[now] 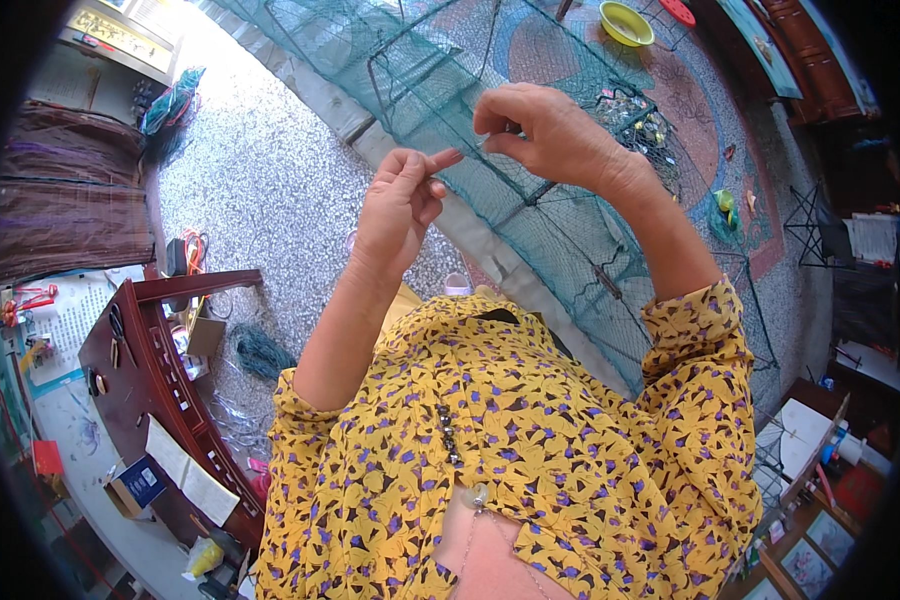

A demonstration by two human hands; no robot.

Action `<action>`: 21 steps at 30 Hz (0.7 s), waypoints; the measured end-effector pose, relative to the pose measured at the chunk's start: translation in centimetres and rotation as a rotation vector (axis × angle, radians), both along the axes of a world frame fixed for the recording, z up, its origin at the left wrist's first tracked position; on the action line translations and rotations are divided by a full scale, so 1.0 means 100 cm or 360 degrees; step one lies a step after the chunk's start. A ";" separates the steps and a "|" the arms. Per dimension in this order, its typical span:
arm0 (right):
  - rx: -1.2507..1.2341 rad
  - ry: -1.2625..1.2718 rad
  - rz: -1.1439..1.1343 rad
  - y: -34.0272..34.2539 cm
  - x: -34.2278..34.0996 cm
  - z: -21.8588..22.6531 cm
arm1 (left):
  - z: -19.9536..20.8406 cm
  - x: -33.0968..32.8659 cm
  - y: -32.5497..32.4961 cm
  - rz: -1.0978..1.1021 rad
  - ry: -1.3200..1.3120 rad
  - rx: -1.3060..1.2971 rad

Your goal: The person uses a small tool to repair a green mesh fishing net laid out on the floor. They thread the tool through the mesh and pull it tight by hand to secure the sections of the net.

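- Angular, see-through blue-green mesh net lies beneath the right hand.
- Left hand, near the net's left edge: grip half-curled, index outstretched; contents unclear.
- Right hand's grip nearly pinches; cannot tell what it holds.

I see a blue-green net with thin criss-cross lines all over. The person's shirt is yellow, with little purple and dark brown shapes everywhere. The floor is grey and white and very speckly. There's a yellow bowl and a bright red round thing. The desk is dark reddish brown, and the bundle of string is dark blue-green.
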State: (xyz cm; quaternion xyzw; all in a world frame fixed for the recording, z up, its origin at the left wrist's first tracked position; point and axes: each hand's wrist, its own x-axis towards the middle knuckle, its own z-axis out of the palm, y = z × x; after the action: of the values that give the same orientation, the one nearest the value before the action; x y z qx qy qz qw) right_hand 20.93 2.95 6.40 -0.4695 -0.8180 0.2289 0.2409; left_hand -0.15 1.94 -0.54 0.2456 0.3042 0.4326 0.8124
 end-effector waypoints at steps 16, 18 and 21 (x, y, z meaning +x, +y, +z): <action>0.0431 0.0374 0.0123 -0.005 -0.065 0.038 | 0.030 0.027 -0.015 0.0202 0.0498 0.0590; 0.0075 0.0751 0.0081 -0.007 -0.074 0.063 | 0.031 0.027 -0.017 0.0188 0.0700 0.0907; 0.0486 0.1300 0.0037 0.007 -0.076 0.076 | 0.028 0.023 -0.008 0.0022 0.1071 0.1162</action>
State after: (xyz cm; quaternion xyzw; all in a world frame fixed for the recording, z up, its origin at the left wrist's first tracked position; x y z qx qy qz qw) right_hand 13.29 3.63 14.01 -0.2902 -0.6852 0.2750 0.6089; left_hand 2.12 1.18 2.25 0.6382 0.3799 0.4131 0.5271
